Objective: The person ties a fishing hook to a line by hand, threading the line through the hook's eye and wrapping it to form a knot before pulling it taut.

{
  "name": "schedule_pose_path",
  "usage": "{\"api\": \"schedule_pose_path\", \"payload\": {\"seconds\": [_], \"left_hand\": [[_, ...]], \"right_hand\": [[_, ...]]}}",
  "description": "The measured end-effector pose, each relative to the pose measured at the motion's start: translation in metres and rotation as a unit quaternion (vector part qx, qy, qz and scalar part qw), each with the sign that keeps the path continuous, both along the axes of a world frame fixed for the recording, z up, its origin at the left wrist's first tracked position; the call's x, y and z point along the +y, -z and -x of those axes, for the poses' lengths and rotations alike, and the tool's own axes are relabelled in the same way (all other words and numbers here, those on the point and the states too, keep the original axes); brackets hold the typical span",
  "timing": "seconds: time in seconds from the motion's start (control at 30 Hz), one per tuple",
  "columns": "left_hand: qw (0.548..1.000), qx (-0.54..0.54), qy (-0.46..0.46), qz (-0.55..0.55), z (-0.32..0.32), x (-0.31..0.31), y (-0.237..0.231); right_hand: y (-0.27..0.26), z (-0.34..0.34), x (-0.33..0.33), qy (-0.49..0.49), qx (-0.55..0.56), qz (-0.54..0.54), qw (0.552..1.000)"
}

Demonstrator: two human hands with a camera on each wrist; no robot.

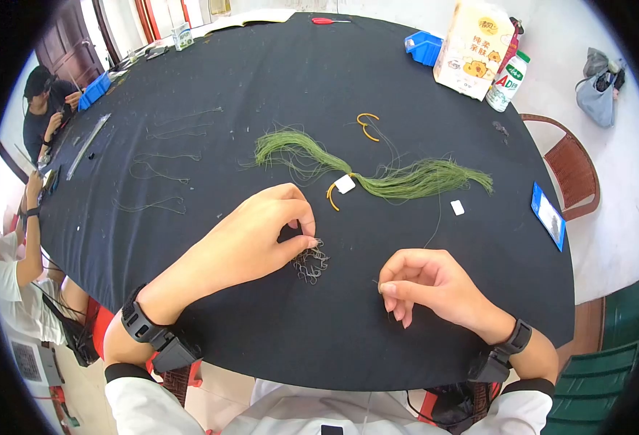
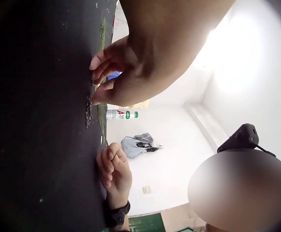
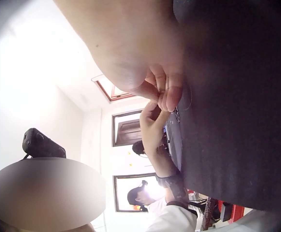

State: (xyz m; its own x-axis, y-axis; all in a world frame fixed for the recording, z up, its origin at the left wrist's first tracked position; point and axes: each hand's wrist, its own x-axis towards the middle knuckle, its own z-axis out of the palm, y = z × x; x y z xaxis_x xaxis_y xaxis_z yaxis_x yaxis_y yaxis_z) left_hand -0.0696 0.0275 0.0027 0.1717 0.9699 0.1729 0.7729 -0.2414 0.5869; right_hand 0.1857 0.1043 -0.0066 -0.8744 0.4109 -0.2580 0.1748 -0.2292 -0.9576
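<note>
On the black cloth lies a small heap of dark fish hooks (image 1: 311, 264). The left hand (image 1: 261, 225) reaches over it, thumb and forefinger pinching at the heap's upper edge; the left wrist view shows the fingertips right at the hooks (image 2: 88, 115). To the right, the right hand (image 1: 435, 286) pinches a thin line (image 1: 437, 226) between thumb and forefinger, a short end sticking out past the fingertips. This line runs up toward a bundle of green fishing line (image 1: 414, 180), which is gathered at its middle near a white tag (image 1: 344, 184).
Yellow curved ties (image 1: 366, 127) and a white card piece (image 1: 457, 208) lie near the bundle. Loose line lengths (image 1: 160, 170) are spread at left. A blue packet (image 1: 548, 216), a bottle (image 1: 508, 81) and a tissue pack (image 1: 473, 49) stand along the right side. Other people sit at left.
</note>
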Motion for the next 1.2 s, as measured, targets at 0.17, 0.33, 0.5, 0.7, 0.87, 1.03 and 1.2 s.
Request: {"api": "schedule_pose_path", "payload": {"seconds": [0.17,0.33,0.5,0.7,0.87,1.03,1.2], "left_hand": [[0.997,-0.069,0.01,-0.022,-0.014,-0.003,-0.007],[0.991,-0.09,0.096,-0.036,-0.035,-0.013,0.001],[0.977,-0.131,0.135,-0.103,-0.047,-0.016,0.009],[0.977,-0.115,0.123,-0.131,-0.047,-0.019,0.008],[0.976,-0.112,0.123,-0.14,-0.049,-0.023,0.006],[0.976,-0.119,0.124,-0.132,-0.049,-0.025,0.005],[0.977,-0.118,0.12,-0.132,-0.049,-0.023,0.005]], "right_hand": [[0.0,0.001,-0.003,0.02,0.006,-0.017,1.0],[-0.005,0.004,-0.016,0.064,0.001,-0.189,0.98],[0.001,0.004,-0.022,0.066,0.029,-0.335,0.939],[0.0,0.004,-0.026,0.097,0.059,-0.374,0.92],[-0.003,0.005,-0.03,0.09,0.075,-0.428,0.896],[-0.001,0.006,-0.031,0.086,0.085,-0.46,0.879],[0.0,0.005,-0.029,0.083,0.094,-0.507,0.853]]}}
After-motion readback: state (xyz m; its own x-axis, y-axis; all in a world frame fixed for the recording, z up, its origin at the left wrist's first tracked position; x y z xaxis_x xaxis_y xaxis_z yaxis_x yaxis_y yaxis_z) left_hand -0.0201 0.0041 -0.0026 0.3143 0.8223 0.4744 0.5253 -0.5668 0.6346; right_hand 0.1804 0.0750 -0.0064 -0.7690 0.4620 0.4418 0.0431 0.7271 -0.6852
